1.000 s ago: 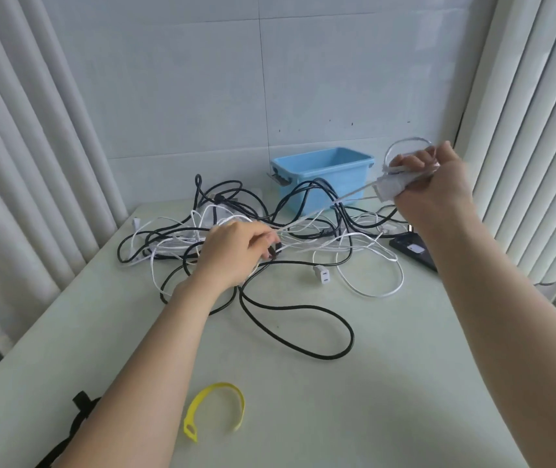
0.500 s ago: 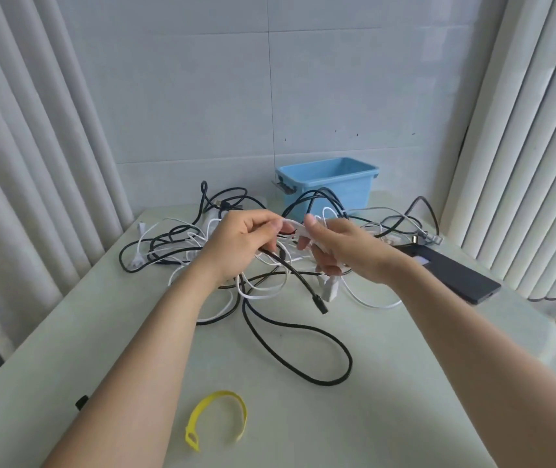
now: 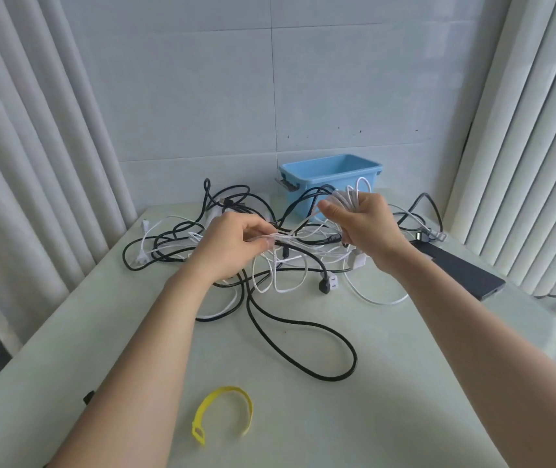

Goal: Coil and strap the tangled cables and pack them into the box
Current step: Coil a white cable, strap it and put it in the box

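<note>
My right hand (image 3: 366, 224), just in front of the open light-blue plastic box (image 3: 330, 179), is closed around a small bundle of loops of the thin white cable (image 3: 295, 235), and the free run of that cable stretches leftward and slightly down to my left hand (image 3: 232, 246), whose thumb and fingertips pinch it. The axis to wind along therefore runs hand to hand, away from the box. The rest trails into the black-and-white tangle (image 3: 270, 265) on the pale surface (image 3: 388, 383), and the yellow strap (image 3: 224, 412) lies well nearer me.

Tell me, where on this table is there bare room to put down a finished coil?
The near table is bare to the right of the yellow strap, below the big black cable loop. The left edge is free too. Between the hands and the blue box it's crowded.
</note>
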A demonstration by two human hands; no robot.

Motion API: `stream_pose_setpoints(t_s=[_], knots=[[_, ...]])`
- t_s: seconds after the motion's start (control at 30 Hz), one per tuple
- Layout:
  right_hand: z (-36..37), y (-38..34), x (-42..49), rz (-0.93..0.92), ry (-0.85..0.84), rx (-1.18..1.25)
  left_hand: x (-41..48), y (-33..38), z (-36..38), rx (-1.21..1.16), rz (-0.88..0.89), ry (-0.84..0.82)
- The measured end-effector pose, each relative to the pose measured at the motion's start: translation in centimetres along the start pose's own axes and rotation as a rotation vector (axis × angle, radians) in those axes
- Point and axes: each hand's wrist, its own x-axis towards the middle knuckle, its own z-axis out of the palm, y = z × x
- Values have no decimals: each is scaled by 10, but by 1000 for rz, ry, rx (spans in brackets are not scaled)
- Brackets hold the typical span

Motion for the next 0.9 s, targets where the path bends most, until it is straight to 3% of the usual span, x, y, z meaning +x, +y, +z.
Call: stream_pose_setpoints(t_s=[0.2,0.37,0.53,0.67,0.9], knots=[[1,-3,-3,-24,-76,-35,0,4,7,-110,4,65],[5,-9,-6,-18,-186,-63,0,10,10,-290,-5,17],[2,-8,-3,27,-181,-135,-6,15,7,-503,-16,-18],[0,-6,-1,57,-152,-154,-5,18,11,-636,-93,48],[-7,-11,-1,43,-149,-147,0,17,16,-424,-9,268]])
